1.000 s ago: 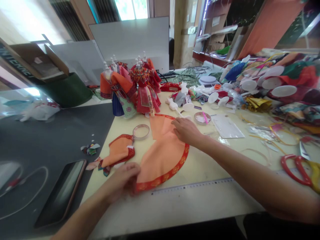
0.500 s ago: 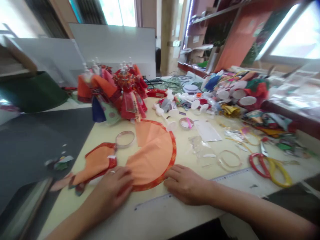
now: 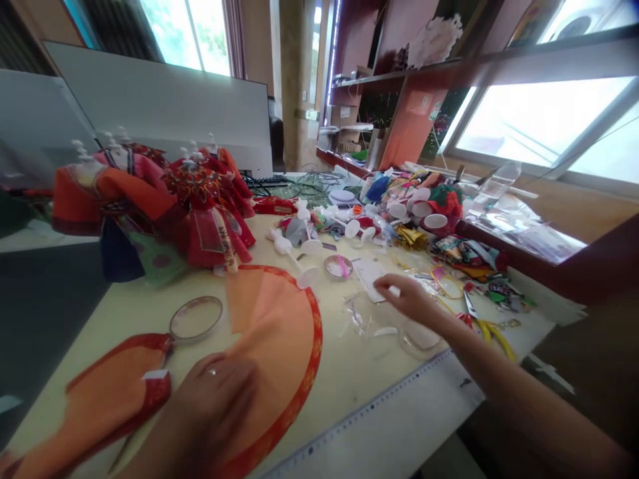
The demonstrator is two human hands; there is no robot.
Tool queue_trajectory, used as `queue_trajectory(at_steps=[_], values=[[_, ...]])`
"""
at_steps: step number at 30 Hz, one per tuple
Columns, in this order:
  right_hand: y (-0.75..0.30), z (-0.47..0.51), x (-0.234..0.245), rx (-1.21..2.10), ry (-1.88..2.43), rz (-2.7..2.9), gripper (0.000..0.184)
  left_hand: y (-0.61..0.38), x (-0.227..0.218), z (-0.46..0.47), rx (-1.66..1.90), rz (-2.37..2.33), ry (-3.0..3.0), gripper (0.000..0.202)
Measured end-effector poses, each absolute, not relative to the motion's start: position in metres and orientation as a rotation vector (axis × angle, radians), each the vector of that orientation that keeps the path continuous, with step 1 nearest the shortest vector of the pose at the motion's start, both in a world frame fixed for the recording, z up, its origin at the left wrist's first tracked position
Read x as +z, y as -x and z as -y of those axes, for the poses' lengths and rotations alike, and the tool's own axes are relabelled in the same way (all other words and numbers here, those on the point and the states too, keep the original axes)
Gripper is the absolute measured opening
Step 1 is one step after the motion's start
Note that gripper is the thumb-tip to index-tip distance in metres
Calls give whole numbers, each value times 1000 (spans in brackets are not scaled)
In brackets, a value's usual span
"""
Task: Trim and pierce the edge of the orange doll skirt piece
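Note:
My left hand lies flat, fingers spread, on the near part of an orange fan-shaped cloth with a red patterned border. A ring shows on one finger. My right hand reaches out to the right, fingers extended above clear plastic wrappers and close to a white card; it holds nothing that I can see. A small orange garment piece with red trim lies left of my left hand. A clear tape ring sits just beyond it.
Dressed doll figures in red and orange stand at the back left. White doll stands, scraps and ribbons crowd the back right. Red and yellow scissors lie right of my forearm. A ruler runs along the near edge.
My right hand left the cloth's near edge and moved forward and right toward the plastic wrappers. The view swung right and closer. My left hand stayed pressed on the cloth.

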State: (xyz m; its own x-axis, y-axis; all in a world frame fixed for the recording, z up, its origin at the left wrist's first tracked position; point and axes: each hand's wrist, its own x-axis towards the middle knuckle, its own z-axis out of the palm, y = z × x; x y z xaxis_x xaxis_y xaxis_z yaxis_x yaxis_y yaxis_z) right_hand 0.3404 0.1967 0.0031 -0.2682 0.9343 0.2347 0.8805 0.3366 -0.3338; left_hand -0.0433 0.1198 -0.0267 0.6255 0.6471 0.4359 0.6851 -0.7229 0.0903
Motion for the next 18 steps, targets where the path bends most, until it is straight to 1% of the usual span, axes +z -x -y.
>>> queue_trajectory(at_steps=[3,6,12,16,18], values=[[-386,-242,-1,150,1915,2074,22,48,-35,-121,-755,1075,2731,21],[-408,-264,-7,189,2086,2056,24,50,-39,-123,-788,1058,2699,20],[-411,-262,-13,209,2169,2129,25,64,-55,-129,-760,920,2712,21],[-408,-266,-13,233,2181,2194,25,72,-70,-132,-730,1024,2698,30],[-404,-269,-11,249,2200,2222,25,73,-73,-131,-719,1058,2711,31]])
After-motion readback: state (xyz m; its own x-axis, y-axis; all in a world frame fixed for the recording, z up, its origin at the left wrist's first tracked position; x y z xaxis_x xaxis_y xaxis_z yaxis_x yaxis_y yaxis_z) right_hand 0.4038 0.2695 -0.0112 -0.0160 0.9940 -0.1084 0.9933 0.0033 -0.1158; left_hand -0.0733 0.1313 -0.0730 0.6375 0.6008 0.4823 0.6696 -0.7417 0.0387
